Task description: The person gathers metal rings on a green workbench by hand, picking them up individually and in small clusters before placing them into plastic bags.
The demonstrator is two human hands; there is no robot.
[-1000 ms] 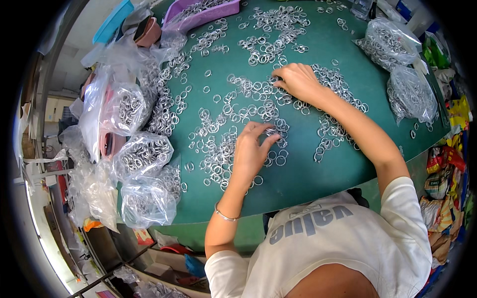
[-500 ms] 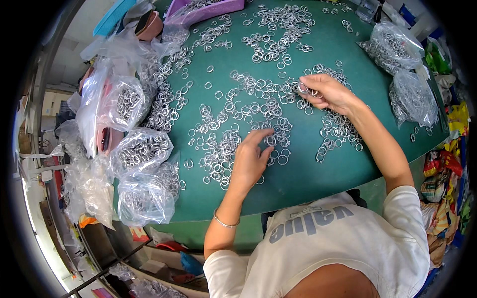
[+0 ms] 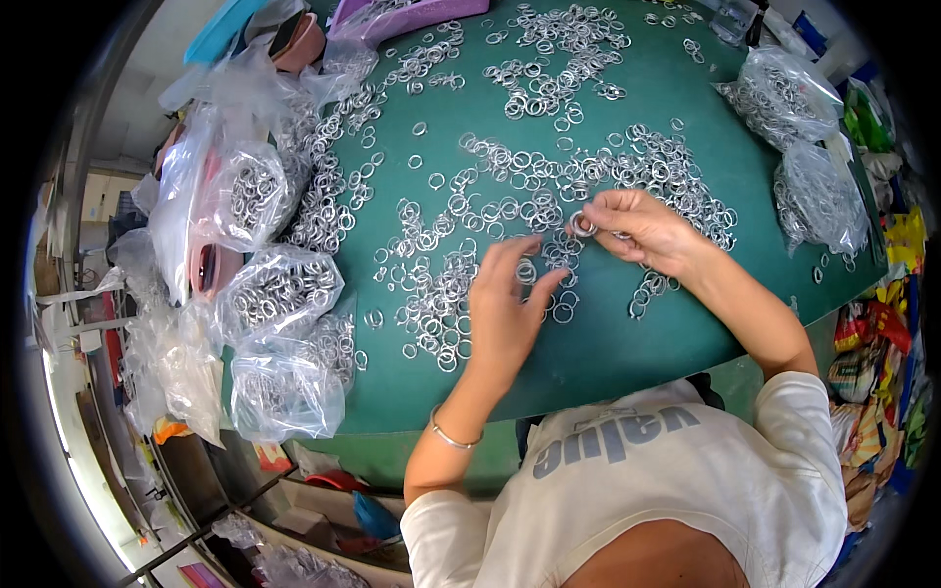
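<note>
The grip of the right hand (image 3: 645, 231) pinches a metal ring (image 3: 582, 225); the left hand (image 3: 504, 306) curves half-parted by loose rings (image 3: 446, 302)

Rings (image 3: 667, 162) are lying loose in clusters across the table (image 3: 392, 402), filled bags (image 3: 282, 294) are lining its left edge, a tray (image 3: 436, 18) is standing at far left beyond them, and two more bags (image 3: 821, 201) are sitting one behind the other along the right.

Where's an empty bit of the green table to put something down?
The green table is bare by its near edge, between left hand and right forearm, and between the rightmost ring heap and right bags. Loose rings crowd around the right hand; bags and rings pack the left side.
</note>
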